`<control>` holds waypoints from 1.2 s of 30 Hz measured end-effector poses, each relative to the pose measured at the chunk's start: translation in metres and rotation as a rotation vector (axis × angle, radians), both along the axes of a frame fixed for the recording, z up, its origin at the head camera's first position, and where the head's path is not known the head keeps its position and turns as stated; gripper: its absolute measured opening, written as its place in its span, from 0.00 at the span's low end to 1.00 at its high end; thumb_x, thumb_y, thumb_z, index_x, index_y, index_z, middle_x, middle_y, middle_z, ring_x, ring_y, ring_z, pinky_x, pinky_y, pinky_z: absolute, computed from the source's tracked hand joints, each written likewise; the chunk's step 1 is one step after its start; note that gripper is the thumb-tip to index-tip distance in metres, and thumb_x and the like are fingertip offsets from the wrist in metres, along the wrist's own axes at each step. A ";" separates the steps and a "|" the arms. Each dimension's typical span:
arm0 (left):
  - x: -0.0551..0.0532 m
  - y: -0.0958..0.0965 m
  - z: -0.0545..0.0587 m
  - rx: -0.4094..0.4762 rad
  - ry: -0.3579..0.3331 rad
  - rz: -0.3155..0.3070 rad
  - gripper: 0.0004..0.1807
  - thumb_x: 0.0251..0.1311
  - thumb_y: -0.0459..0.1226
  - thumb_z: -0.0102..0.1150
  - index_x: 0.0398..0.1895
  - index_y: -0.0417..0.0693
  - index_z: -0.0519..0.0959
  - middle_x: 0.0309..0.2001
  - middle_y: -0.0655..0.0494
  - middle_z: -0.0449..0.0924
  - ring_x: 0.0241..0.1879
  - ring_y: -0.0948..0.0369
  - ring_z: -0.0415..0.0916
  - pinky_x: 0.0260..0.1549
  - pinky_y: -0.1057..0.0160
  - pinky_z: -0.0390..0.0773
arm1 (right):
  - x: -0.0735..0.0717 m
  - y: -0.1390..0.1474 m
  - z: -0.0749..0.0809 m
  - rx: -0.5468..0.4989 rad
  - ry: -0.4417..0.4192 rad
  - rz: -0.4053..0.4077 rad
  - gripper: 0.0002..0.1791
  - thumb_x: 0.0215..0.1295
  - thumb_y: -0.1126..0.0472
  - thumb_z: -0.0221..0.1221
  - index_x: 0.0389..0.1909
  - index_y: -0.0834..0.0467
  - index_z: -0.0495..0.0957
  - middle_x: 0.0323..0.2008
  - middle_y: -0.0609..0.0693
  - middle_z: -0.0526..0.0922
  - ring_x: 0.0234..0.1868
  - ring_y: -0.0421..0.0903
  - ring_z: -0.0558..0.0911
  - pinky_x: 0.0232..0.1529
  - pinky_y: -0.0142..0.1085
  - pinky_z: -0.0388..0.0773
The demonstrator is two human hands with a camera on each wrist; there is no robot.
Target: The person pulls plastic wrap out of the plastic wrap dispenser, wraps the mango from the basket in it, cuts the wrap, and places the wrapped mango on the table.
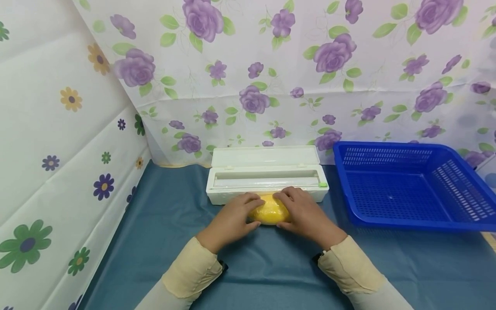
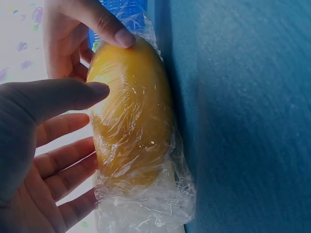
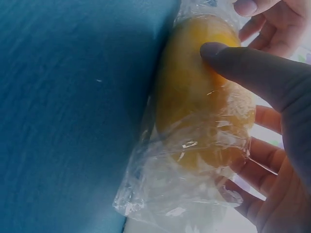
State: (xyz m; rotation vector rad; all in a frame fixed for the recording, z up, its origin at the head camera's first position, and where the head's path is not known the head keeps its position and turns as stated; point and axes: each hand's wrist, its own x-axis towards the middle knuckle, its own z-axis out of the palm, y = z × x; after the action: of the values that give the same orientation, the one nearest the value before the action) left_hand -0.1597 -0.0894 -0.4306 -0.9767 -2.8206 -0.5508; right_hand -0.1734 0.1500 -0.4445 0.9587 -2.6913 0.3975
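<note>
A yellow oval fruit, wrapped in clear cling film, lies on the blue-green cloth right at the front of a white cling film dispenser. My left hand holds its left end, with the thumb on the near side and the fingers along the far side. At the right end my right hand holds it the same way, its thumb on the wrapped surface. Loose, crinkled film sticks out past both ends of the fruit in the wrist views.
The dispenser's lid stands raised at the back, with a film roll inside and a green piece at its right front. To the right is a blue plastic basket. Flowered sheets hang behind and at the left.
</note>
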 end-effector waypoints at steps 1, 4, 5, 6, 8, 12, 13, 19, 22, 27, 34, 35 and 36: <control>0.000 0.000 0.000 0.001 -0.002 0.002 0.29 0.59 0.42 0.73 0.64 0.46 0.78 0.63 0.50 0.77 0.63 0.52 0.76 0.65 0.52 0.74 | 0.000 0.000 -0.001 0.001 0.001 0.001 0.42 0.46 0.48 0.80 0.61 0.56 0.74 0.53 0.55 0.78 0.53 0.54 0.78 0.61 0.51 0.76; -0.001 0.000 -0.001 0.002 -0.007 0.006 0.30 0.59 0.41 0.73 0.64 0.47 0.77 0.64 0.51 0.76 0.63 0.52 0.75 0.66 0.52 0.74 | -0.001 -0.001 -0.004 -0.010 0.026 0.013 0.43 0.44 0.48 0.81 0.60 0.58 0.73 0.52 0.56 0.77 0.53 0.55 0.78 0.61 0.52 0.75; -0.001 0.000 -0.001 0.003 -0.007 0.007 0.30 0.59 0.41 0.73 0.64 0.47 0.77 0.64 0.51 0.76 0.63 0.52 0.75 0.66 0.52 0.74 | -0.001 -0.002 -0.005 -0.013 0.039 0.018 0.43 0.43 0.48 0.81 0.59 0.58 0.73 0.52 0.56 0.77 0.53 0.55 0.78 0.61 0.52 0.75; -0.001 0.000 -0.001 0.003 -0.007 0.007 0.30 0.59 0.41 0.73 0.64 0.46 0.77 0.64 0.51 0.76 0.63 0.52 0.75 0.66 0.52 0.74 | -0.002 -0.002 -0.006 -0.020 0.051 0.025 0.43 0.43 0.49 0.81 0.58 0.59 0.73 0.51 0.56 0.77 0.53 0.55 0.78 0.61 0.52 0.75; -0.001 0.000 -0.002 -0.002 -0.001 0.011 0.29 0.59 0.41 0.73 0.64 0.46 0.77 0.64 0.51 0.76 0.64 0.52 0.75 0.66 0.52 0.74 | -0.002 -0.002 -0.006 -0.033 0.062 0.036 0.41 0.43 0.49 0.81 0.56 0.59 0.72 0.50 0.55 0.78 0.52 0.55 0.78 0.60 0.51 0.75; -0.002 -0.001 -0.003 0.007 0.018 0.015 0.29 0.58 0.41 0.73 0.63 0.45 0.78 0.63 0.49 0.76 0.63 0.52 0.75 0.64 0.51 0.74 | -0.002 -0.002 -0.006 -0.050 0.035 0.052 0.39 0.46 0.48 0.79 0.55 0.59 0.72 0.50 0.54 0.79 0.50 0.53 0.78 0.60 0.49 0.75; -0.002 -0.001 -0.003 0.013 0.022 0.015 0.29 0.58 0.40 0.73 0.62 0.45 0.78 0.62 0.49 0.76 0.62 0.51 0.75 0.64 0.51 0.75 | -0.002 -0.001 -0.006 -0.053 0.021 0.051 0.38 0.47 0.48 0.79 0.55 0.59 0.72 0.50 0.54 0.79 0.50 0.52 0.79 0.59 0.49 0.75; -0.002 -0.002 -0.002 0.033 0.031 0.009 0.28 0.56 0.40 0.75 0.61 0.45 0.79 0.58 0.48 0.76 0.58 0.51 0.75 0.61 0.52 0.76 | -0.003 0.001 -0.007 -0.097 -0.072 0.053 0.38 0.50 0.49 0.78 0.58 0.60 0.73 0.53 0.55 0.79 0.51 0.51 0.79 0.58 0.47 0.79; -0.002 -0.002 -0.002 0.023 0.053 0.014 0.29 0.55 0.41 0.75 0.61 0.46 0.79 0.57 0.49 0.77 0.58 0.51 0.75 0.63 0.51 0.74 | -0.002 0.001 -0.007 -0.117 -0.123 0.038 0.38 0.51 0.50 0.77 0.60 0.61 0.74 0.54 0.56 0.75 0.50 0.49 0.79 0.56 0.45 0.81; -0.003 -0.001 -0.005 -0.021 0.099 0.025 0.33 0.52 0.44 0.78 0.62 0.49 0.78 0.56 0.51 0.77 0.60 0.51 0.73 0.64 0.48 0.71 | 0.000 0.002 -0.002 -0.141 -0.204 0.009 0.37 0.55 0.50 0.76 0.62 0.61 0.75 0.52 0.56 0.73 0.46 0.46 0.78 0.52 0.43 0.82; -0.004 -0.002 -0.010 -0.090 0.157 0.027 0.36 0.48 0.44 0.80 0.63 0.54 0.76 0.56 0.53 0.77 0.60 0.52 0.72 0.60 0.47 0.72 | 0.001 0.004 0.007 -0.133 -0.233 -0.005 0.34 0.58 0.48 0.73 0.61 0.58 0.75 0.53 0.54 0.78 0.49 0.47 0.80 0.54 0.45 0.82; -0.004 -0.002 -0.011 -0.096 0.165 0.028 0.37 0.49 0.44 0.80 0.63 0.54 0.75 0.56 0.53 0.76 0.59 0.53 0.73 0.60 0.48 0.72 | 0.001 0.005 0.007 -0.128 -0.222 -0.004 0.33 0.58 0.48 0.73 0.61 0.58 0.75 0.53 0.54 0.79 0.50 0.47 0.80 0.54 0.45 0.81; -0.004 -0.002 -0.012 -0.100 0.170 0.029 0.37 0.49 0.45 0.80 0.63 0.54 0.75 0.56 0.53 0.76 0.59 0.53 0.73 0.60 0.48 0.72 | 0.000 0.005 0.008 -0.121 -0.206 -0.003 0.33 0.58 0.47 0.73 0.60 0.58 0.75 0.53 0.54 0.79 0.50 0.48 0.81 0.55 0.46 0.81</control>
State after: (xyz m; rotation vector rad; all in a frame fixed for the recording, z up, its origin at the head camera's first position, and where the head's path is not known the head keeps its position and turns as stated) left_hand -0.1640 -0.0919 -0.4421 -0.9485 -2.7279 -0.3106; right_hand -0.1730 0.1549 -0.4367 0.9254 -2.8099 0.6851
